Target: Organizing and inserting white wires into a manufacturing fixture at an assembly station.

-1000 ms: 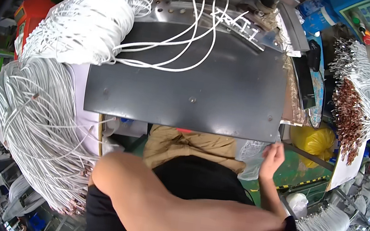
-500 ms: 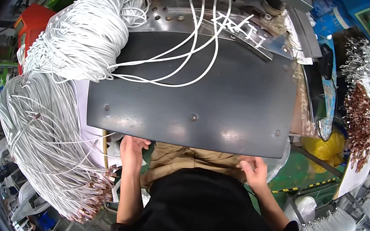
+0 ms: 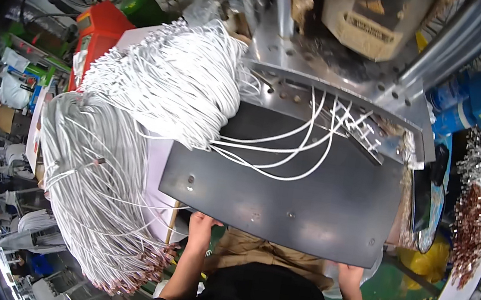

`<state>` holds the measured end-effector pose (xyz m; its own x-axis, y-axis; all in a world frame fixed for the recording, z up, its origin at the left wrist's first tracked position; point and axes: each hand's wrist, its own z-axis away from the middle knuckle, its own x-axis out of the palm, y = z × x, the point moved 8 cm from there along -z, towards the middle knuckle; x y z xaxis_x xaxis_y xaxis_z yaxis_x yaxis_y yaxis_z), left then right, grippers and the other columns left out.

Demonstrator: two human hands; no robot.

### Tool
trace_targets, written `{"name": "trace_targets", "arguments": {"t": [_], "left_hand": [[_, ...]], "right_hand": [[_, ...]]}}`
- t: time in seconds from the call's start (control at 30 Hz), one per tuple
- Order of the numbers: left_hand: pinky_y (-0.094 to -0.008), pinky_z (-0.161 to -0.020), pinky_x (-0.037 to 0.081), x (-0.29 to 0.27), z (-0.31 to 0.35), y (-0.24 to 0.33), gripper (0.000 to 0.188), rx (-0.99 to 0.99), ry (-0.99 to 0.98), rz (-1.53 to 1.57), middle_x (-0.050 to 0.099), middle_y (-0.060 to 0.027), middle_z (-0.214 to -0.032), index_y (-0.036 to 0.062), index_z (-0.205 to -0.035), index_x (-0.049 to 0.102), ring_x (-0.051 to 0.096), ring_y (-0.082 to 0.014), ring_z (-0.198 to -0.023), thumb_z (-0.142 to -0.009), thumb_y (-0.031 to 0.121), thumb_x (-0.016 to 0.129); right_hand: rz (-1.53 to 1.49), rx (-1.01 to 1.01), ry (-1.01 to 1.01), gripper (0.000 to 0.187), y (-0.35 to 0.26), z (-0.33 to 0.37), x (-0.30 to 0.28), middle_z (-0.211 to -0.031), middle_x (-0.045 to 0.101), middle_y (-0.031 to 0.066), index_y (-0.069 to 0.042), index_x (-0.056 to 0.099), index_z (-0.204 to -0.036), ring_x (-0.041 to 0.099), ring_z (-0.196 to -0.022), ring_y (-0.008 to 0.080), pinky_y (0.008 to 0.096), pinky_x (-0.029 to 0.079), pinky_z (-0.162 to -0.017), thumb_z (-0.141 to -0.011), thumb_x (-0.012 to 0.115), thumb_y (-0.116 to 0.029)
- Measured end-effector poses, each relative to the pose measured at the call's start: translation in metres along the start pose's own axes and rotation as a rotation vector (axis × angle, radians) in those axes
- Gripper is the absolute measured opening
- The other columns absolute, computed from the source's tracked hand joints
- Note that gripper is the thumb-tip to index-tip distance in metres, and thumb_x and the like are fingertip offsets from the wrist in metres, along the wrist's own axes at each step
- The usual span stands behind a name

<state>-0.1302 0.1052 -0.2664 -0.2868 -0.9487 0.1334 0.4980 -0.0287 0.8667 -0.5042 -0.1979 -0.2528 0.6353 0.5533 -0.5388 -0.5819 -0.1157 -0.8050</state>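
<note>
Dark grey and smooth, the table [image 3: 327, 228] meets both of my hands along its front edge: my left hand [image 3: 203, 230] is loosely curled at the rim, and my right hand [image 3: 350, 273] is partly hidden by it, so I can't make out how far those fingers bend or whether they grip anything underneath. Neither hand has a cable in it. Farther ahead, between my hands, four white cables [image 3: 281, 178] bow across the tabletop and run up behind the lip of the metal machine [image 3: 346, 88]. They lead off a big white coil [image 3: 170, 86] beyond my left hand; left of that hand hangs a greyer cable bundle [image 3: 97, 174], its brown ends [image 3: 137, 267] bunched near my forearm. Past my right hand, toward the machine, white T-shaped scraps [image 3: 363, 128] lie by a metal bar. If my left forearm swung outward, I judge it could snag those loose strands and drag the bundle down; a tug on the coil could pull the four cables out of line, and fingers placed carelessly near the machine could be pinched.
</note>
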Motion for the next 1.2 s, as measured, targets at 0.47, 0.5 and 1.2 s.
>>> {"name": "trace_targets", "arguments": {"t": [0.47,0.5,1.2], "left_hand": [[-0.0288,-0.07,0.054,0.022,0.006,-0.002,0.035,-0.013,-0.047,-0.06,0.072,-0.0113,-0.078,0.0003,-0.077,0.065,0.069,-0.0191,-0.072,-0.104,0.02,0.052],[-0.0285,-0.07,0.053,0.027,0.013,0.0,0.038,0.011,-0.02,-0.096,0.072,-0.0108,-0.077,-0.0009,-0.077,0.067,0.068,-0.0188,-0.07,-0.104,0.022,0.052],[-0.0541,-0.117,0.023,0.148,-0.029,0.258,0.075,1.484,0.473,-0.954,0.026,-0.0322,-0.156,0.0032,-0.147,0.045,0.025,-0.0464,-0.146,-0.088,0.037,0.075]], "right_hand": [[-0.049,0.057,-0.384,0.023,-0.049,0.001,0.032,-0.089,0.075,0.0104,0.002,0.07,-0.109,0.072,-0.079,0.0177,0.032,0.057,-0.073,-0.1,0.056,-0.014],[-0.053,0.01,-0.506,0.026,-0.069,0.007,0.048,-0.094,0.075,0.0097,0.0,0.07,-0.112,0.072,-0.084,0.0183,0.0325,0.056,-0.076,-0.101,0.057,-0.019],[-0.203,-0.56,-0.121,0.029,-0.252,-0.163,-0.036,-0.113,0.069,0.0137,-0.008,0.072,-0.12,0.063,-0.105,0.0215,0.0343,0.047,-0.092,-0.101,0.057,-0.022]]}}
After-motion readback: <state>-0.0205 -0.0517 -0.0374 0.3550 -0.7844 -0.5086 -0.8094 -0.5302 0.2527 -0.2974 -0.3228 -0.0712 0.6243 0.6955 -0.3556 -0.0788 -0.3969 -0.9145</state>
